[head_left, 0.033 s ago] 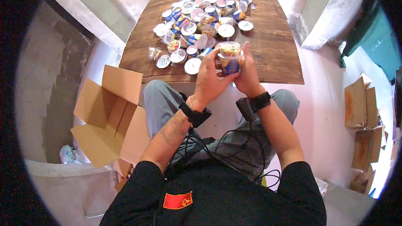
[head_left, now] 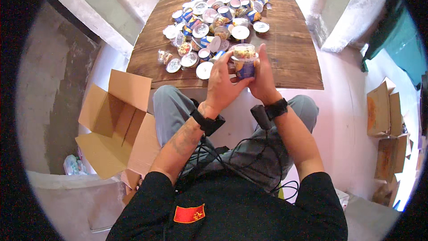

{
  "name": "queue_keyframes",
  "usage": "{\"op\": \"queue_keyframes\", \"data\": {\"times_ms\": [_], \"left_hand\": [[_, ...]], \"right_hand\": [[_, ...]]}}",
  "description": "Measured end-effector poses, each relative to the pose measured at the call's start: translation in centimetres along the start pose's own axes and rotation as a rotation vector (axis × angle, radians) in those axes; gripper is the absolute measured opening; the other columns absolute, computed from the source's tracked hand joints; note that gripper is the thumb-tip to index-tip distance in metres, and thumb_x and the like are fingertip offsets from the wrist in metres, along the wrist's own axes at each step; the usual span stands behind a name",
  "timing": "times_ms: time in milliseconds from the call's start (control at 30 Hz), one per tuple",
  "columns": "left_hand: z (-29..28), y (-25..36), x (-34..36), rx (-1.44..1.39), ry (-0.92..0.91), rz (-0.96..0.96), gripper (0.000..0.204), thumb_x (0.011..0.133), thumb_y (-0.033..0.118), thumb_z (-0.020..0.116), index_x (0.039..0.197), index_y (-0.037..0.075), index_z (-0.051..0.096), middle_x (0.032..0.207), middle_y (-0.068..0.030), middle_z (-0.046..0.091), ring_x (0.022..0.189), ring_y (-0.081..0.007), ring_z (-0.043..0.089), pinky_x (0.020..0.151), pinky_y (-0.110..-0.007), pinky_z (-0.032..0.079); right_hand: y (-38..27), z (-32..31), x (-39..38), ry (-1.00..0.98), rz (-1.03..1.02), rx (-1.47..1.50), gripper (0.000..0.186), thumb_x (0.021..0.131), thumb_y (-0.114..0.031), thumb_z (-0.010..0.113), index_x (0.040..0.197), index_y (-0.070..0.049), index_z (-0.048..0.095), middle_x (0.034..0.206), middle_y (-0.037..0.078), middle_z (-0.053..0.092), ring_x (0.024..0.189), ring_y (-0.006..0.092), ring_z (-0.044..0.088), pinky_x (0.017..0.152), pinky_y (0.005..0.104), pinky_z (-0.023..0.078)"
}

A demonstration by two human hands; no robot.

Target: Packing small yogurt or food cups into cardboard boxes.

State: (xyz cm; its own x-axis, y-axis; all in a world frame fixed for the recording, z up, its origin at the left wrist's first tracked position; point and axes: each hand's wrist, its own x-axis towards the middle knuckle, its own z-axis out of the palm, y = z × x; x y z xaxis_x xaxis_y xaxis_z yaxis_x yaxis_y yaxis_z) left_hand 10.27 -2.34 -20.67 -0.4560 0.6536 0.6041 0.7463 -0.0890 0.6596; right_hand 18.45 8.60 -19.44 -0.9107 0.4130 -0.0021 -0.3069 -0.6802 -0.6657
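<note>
Between both my hands is a blue cup with a clear domed top full of multicoloured pieces [head_left: 244, 64], held upright over the table's near edge. My left hand [head_left: 221, 80] has its fingers wrapped round the cup's left side, thumb across its lower front. My right hand [head_left: 264, 76] grips it from the right, fingers pointing upward, partly hidden behind it. Just beyond lies a heap of similar cups [head_left: 210, 15], many blue with white lids or clear tops, tumbled on their sides and upright, on a dark wooden table [head_left: 147, 51].
An open cardboard box [head_left: 113, 129] sits low at my left, beside my knee. More cardboard boxes [head_left: 378, 111] stand at the right along a green cloth [head_left: 388, 35]. Pale pillars [head_left: 341, 9] flank the table. Black cables [head_left: 236, 151] run from wrist straps over my lap.
</note>
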Motion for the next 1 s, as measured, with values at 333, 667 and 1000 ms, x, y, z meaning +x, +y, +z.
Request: {"op": "queue_keyframes", "data": {"times_ms": [333, 667, 1000], "left_hand": [[-0.1, 0.5, 0.5, 0.261, 0.064, 0.132, 0.083, 0.059, 0.019, 0.090, 0.127, 0.002, 0.045, 0.122, -0.0207, 0.055, 0.113, -0.0390, 0.055, 0.094, -0.045, 0.046], [-2.4, 0.8, 0.8, 0.142, 0.042, 0.059, 0.083, 0.058, 0.015, 0.088, 0.129, 0.001, 0.046, 0.120, -0.0192, 0.055, 0.111, -0.0369, 0.053, 0.095, -0.044, 0.044], [-5.0, 0.5, 0.9, 0.014, -0.034, -0.191, 0.081, 0.084, 0.047, 0.069, 0.137, -0.004, 0.035, 0.132, -0.0299, 0.048, 0.119, -0.0411, 0.054, 0.099, -0.042, 0.044]], "right_hand": [[0.5, -0.7, 0.5, 0.040, -0.063, -0.091, 0.061, 0.098, -0.058, 0.029, 0.110, -0.006, 0.059, 0.084, 0.009, 0.064, 0.065, 0.0192, 0.061, 0.058, 0.0302, 0.052], [0.5, 1.1, 0.1, -0.037, -0.089, -0.092, 0.057, 0.100, -0.052, 0.030, 0.119, -0.006, 0.057, 0.103, 0.010, 0.067, 0.090, 0.0225, 0.067, 0.078, 0.0343, 0.055], [1.7, 3.1, 1.3, -0.107, -0.087, 0.029, 0.047, 0.093, -0.017, 0.040, 0.136, 0.001, 0.042, 0.129, 0.013, 0.055, 0.118, 0.0243, 0.056, 0.103, 0.0374, 0.044]]}}
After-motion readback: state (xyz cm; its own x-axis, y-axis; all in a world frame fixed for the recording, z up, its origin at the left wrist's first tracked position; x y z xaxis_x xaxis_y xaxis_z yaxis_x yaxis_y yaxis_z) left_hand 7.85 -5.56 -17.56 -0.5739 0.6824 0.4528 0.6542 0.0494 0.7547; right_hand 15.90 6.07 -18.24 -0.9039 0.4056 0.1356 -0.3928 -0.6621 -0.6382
